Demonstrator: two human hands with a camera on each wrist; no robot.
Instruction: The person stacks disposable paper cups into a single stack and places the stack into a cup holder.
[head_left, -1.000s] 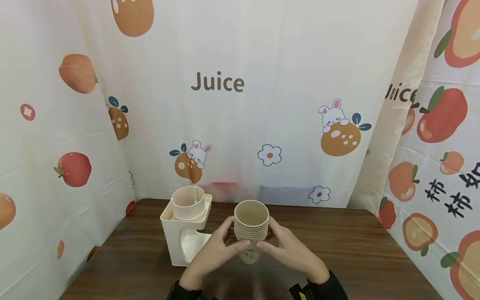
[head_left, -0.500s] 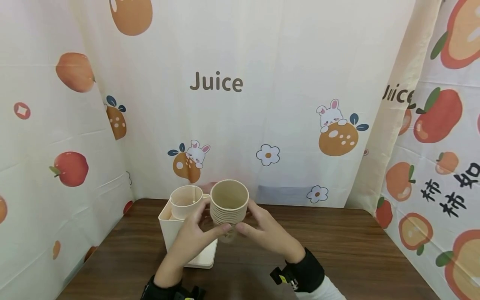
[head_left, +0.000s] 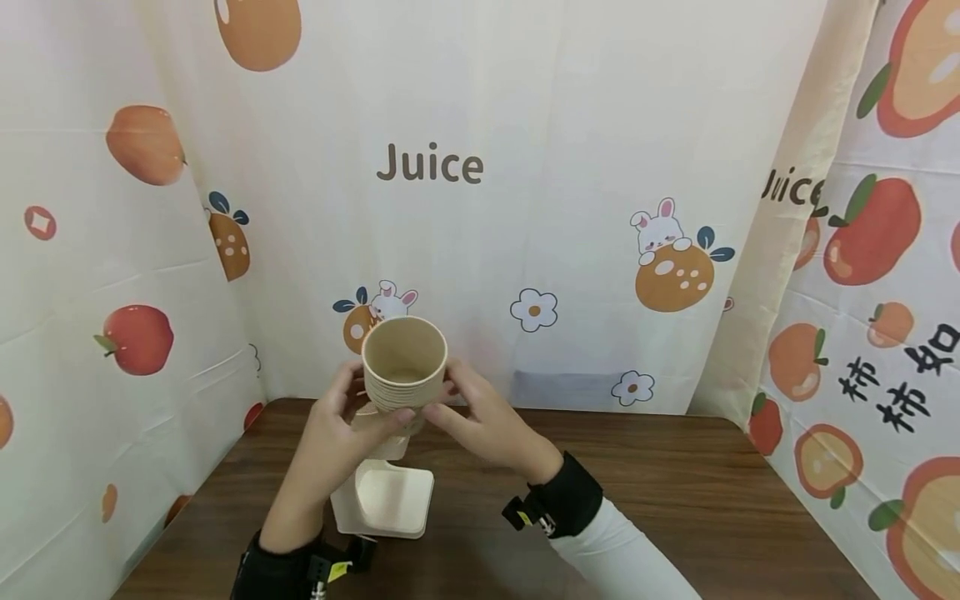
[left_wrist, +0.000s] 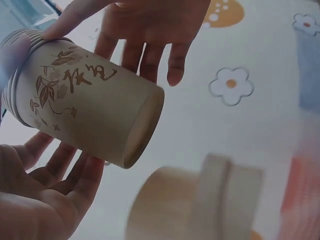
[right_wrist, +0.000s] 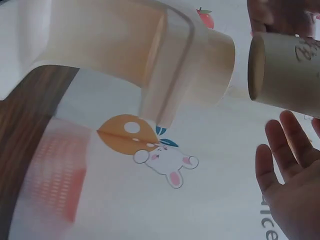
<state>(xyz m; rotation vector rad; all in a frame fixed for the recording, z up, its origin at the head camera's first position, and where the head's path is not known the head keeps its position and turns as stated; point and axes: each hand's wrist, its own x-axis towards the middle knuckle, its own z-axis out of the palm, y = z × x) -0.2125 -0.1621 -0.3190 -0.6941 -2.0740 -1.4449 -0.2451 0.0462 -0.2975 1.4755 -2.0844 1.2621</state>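
A stack of beige paper cups (head_left: 405, 371) is held up between both hands, with its open mouth toward the head camera. My left hand (head_left: 336, 437) grips its left side and my right hand (head_left: 491, 417) its right, the thumbs close together at the front. In the left wrist view, brown leaf print and characters mark the lowest cup (left_wrist: 95, 105). Just below and behind the stack stands a cream cup dispenser (head_left: 393, 500). Its upper part is mostly hidden by the cups and hands in the head view. A gap separates the cup's bottom from the dispenser's round tube (right_wrist: 215, 70) in the right wrist view.
The dispenser stands on a dark wooden table (head_left: 600, 500). Behind the table hangs a white printed curtain (head_left: 562, 208), and similar cloth covers both sides. Black straps with small cameras are on both wrists.
Both hands have carried the cup stack leftward and upward, from right of the dispenser to above it. The dispenser's round top is now hidden behind them.
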